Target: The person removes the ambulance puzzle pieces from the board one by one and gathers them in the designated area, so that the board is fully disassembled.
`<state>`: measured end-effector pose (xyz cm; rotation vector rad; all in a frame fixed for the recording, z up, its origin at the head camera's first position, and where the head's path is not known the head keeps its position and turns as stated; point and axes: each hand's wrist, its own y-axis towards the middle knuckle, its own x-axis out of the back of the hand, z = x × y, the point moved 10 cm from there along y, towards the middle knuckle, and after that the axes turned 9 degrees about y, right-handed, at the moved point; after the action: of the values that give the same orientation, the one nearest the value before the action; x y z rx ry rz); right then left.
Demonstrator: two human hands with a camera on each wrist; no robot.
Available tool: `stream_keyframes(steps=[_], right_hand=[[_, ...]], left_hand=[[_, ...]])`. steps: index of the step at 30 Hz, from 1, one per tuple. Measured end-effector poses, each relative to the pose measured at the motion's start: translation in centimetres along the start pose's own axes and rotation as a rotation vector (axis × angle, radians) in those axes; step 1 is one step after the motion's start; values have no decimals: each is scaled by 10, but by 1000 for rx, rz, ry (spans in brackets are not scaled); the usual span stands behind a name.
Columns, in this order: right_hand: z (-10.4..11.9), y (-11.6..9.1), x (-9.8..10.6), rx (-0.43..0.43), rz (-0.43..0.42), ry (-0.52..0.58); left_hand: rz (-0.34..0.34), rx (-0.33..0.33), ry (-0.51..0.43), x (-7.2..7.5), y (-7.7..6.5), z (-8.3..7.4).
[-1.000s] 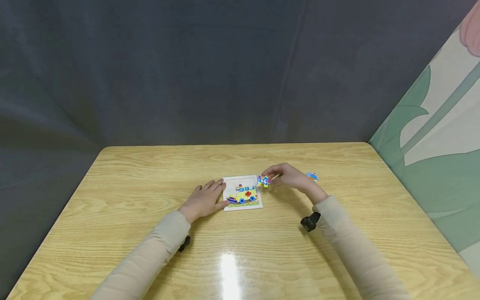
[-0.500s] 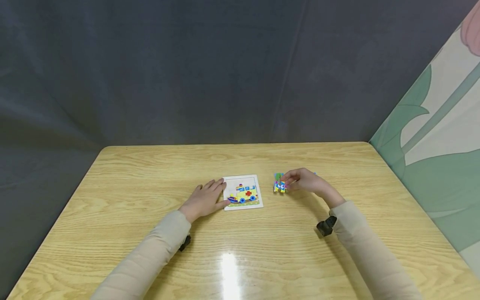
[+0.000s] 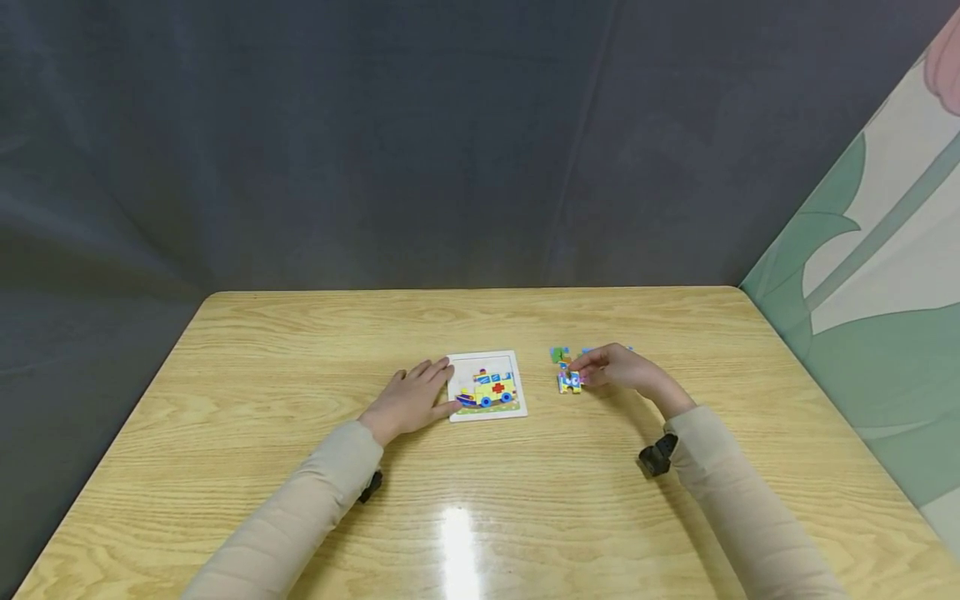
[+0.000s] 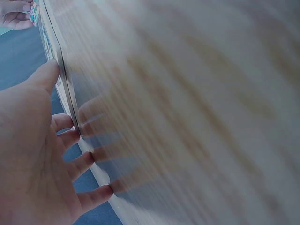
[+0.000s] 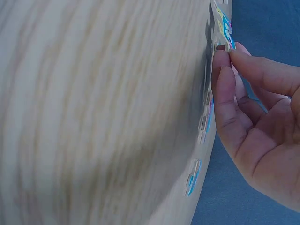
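A white-framed jigsaw board (image 3: 498, 361) lies on the table, its lower part filled with a yellow ambulance picture and its upper part bare. My left hand (image 3: 408, 402) rests along its left edge, fingers spread and thumb near the lower left corner. To the right of the board, my right hand (image 3: 621, 368) pinches a blue, yellow and pink puzzle piece (image 3: 570, 382) with cartoon eyes between thumb and fingertips. The right wrist view shows this piece (image 5: 227, 32) tilted, close over the table. Just behind it lies a green and blue puzzle piece (image 3: 558, 354).
More puzzle pieces lie on the wooden table (image 3: 480, 483) behind the right hand, partly hidden by it; one loose piece (image 5: 193, 178) shows in the right wrist view. A dark curtain (image 3: 390, 150) hangs behind the table, and a flower-patterned panel (image 3: 892, 333) stands at the right.
My right hand has moved from the board's right edge to the right and slightly nearer, carrying the puzzle piece. The green piece behind has come into view. My left hand has stayed put.
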<state>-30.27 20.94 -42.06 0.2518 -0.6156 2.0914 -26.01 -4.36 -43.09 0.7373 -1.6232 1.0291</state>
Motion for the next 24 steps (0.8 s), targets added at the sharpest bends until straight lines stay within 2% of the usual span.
stream_keyframes(steps=[10,24], right_hand=[[-5,0,0,-32,8,48],[-4,-1,0,-48,11,58]], left_hand=[[-5,0,10,-1,1,1],[-14,2,10,-2,3,2]])
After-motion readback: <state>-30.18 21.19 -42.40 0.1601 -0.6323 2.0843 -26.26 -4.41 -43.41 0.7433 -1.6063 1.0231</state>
